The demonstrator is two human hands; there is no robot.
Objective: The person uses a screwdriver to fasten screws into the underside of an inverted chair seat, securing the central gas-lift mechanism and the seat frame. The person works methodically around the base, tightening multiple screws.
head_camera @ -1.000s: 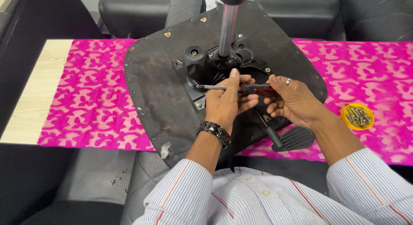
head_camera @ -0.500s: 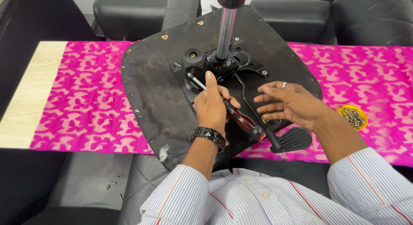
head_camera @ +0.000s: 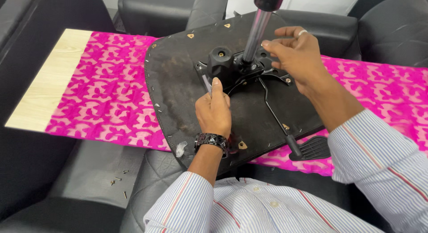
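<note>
Under both hands, chair mechanism, left hand gripping screwdriver

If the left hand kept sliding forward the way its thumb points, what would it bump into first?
Most likely the black knob on the metal mechanism just ahead of the left hand, though depth is hard to judge.

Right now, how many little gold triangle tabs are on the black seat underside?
4 gold tabs: two at the far edge, one near the left hand gripping a screwdriver, one beside the lever rod. The hands may hide more.
</note>
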